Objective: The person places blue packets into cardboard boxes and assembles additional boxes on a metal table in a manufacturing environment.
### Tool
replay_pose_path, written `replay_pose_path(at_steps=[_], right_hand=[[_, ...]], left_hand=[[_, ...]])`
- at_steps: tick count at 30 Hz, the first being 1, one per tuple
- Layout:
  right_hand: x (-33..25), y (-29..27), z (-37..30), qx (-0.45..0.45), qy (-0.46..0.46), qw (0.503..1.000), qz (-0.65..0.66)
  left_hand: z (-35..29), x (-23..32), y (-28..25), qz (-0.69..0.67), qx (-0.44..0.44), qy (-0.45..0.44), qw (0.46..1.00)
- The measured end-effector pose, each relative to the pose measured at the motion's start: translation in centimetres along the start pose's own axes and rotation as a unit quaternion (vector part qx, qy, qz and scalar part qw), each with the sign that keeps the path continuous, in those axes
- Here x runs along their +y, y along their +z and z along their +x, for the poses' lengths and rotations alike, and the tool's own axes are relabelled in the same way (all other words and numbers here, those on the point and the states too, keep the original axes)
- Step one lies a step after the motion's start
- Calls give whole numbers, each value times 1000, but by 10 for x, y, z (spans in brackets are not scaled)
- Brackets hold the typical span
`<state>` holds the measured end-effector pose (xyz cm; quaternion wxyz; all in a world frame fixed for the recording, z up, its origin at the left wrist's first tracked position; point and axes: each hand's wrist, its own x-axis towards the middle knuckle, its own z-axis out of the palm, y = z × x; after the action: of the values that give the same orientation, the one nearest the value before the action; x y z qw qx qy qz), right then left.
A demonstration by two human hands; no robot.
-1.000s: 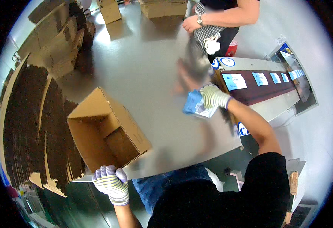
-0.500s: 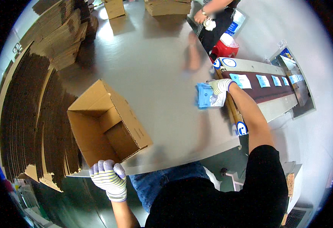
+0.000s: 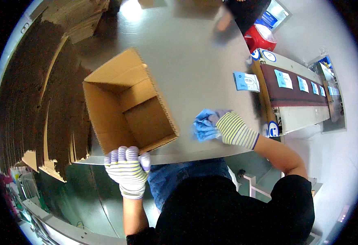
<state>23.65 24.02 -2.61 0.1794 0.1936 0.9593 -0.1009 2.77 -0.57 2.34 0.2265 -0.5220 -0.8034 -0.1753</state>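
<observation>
Blue packets (image 3: 205, 125) lie crinkled in the striped-gloved right hand (image 3: 234, 127).

Grey table (image 3: 187, 73): open cardboard box (image 3: 124, 118) at front, single packet (image 3: 247, 81) at right. Dark belt (image 3: 297, 99): row of packets (image 3: 303, 84).

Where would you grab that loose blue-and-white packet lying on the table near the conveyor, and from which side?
Probably pinch the packet by its blue left end, coming from the left. It lies flat, its white end close to the conveyor, while the grey table extends beyond the blue end.
</observation>
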Motion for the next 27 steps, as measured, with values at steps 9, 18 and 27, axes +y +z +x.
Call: replay_pose_path(at_steps=[9, 18, 27], right_hand=[[-50, -153, -11, 335, -253, 900, 119], [-142, -80, 51, 53, -247, 956, -151], [-105, -122, 3, 252, -420, 846, 211]], left_hand=[[-10, 38, -7, 16, -13, 97, 995], [-33, 63, -20, 93, -64, 122, 986], [-44, 58, -12, 78, -51, 96, 991]])
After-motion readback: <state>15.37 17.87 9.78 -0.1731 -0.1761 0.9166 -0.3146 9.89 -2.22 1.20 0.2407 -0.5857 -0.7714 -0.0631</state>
